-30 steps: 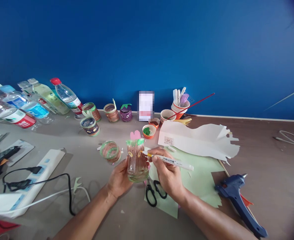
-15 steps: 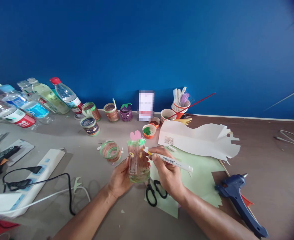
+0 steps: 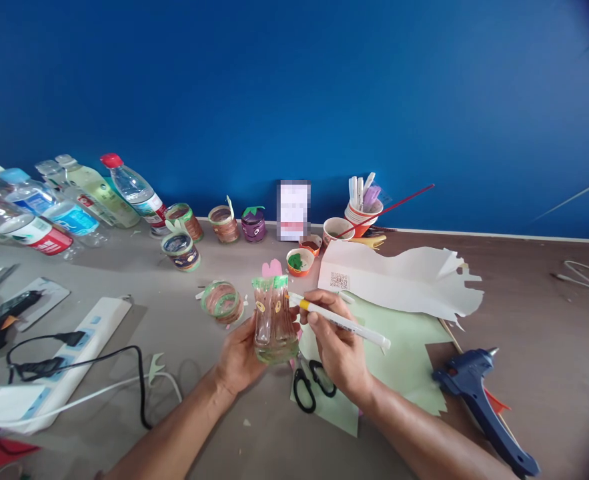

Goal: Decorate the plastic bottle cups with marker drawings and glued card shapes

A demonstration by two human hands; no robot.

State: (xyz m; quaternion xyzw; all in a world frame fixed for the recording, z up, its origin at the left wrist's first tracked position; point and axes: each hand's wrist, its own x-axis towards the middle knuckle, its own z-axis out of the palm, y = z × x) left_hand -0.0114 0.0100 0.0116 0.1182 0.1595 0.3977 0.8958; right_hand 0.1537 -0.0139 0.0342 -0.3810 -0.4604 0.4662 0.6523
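Low over the table, my left hand (image 3: 243, 351) is wrapped round a cut plastic bottle bottom (image 3: 275, 327). It is painted brown with a green rim, two yellow-ringed eyes and a pink paper piece at the top. My right hand (image 3: 340, 343) pinches a white marker with a yellow collar (image 3: 344, 321); its tip is at or very near the right side of the painted bottle. Black-handled scissors (image 3: 304, 392) lie below on pale green paper (image 3: 399, 350). To the left of the bottle stands a clear cup with a green rim (image 3: 221, 302).
Painted cups (image 3: 180, 251) and a purple one (image 3: 253, 225) stand towards the wall. Paint lids (image 3: 301, 262) and a cup of markers (image 3: 363, 215) are behind. A blue glue gun (image 3: 479, 393) lies right; a power strip (image 3: 84, 347) with cables and several bottles (image 3: 77, 223) are left.
The painted bottle has turned a little and shifted slightly left. The marker has rolled or tilted slightly in my right hand, its tip staying beside the bottle.
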